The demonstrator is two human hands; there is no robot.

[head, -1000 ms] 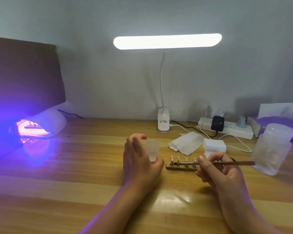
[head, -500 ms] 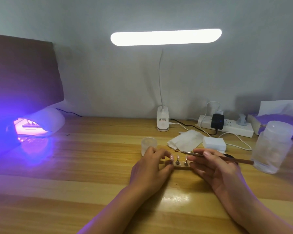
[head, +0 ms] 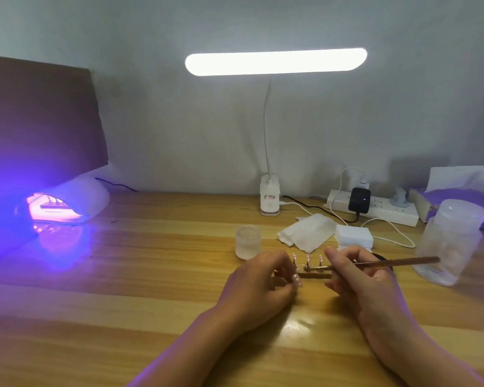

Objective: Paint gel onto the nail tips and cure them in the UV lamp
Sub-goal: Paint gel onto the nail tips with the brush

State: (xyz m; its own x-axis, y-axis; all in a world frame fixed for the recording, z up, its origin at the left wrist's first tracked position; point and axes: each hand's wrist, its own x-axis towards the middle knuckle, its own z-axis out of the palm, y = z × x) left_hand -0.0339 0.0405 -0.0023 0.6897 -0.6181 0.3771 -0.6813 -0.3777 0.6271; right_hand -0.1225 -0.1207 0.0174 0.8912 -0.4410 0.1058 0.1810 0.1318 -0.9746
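The fingers [head: 280, 262] of the left hand [head: 259, 283] are curled in. They seem to pinch one small pale nail tip with pink dots [head: 297, 280], by the left end of the thin brown wooden strip [head: 317, 274]. It is blurry there, so I cannot tell if that tip sits on the strip or is lifted off it. The fingers of the right hand [head: 366, 277] are clamped on the long thin brown brush [head: 397, 262]. Its front end points left, low over the strip.

Three more pale nail tips on little pegs [head: 308, 258] stand in a row on the strip, between the two hands.

The hands are very close together. A finger or the brush could bump a peg and knock it over. If the gel is wet, one touch on top would smear it. The pinched tip is tiny, so it could slip and land face down on the yellow wooden desk [head: 165, 275].

The small frosted jar [head: 248, 245] stands just behind the left hand, and a quick reach could tip it. The brush's back end points at the big clear plastic jar [head: 450, 244], so a wide swing could hit that.

The white UV lamp [head: 78, 198] glows purple well apart, at the far left, with another strip [head: 52, 204] inside. Carrying this strip there tilted could spill the pegs, and there may be no room.
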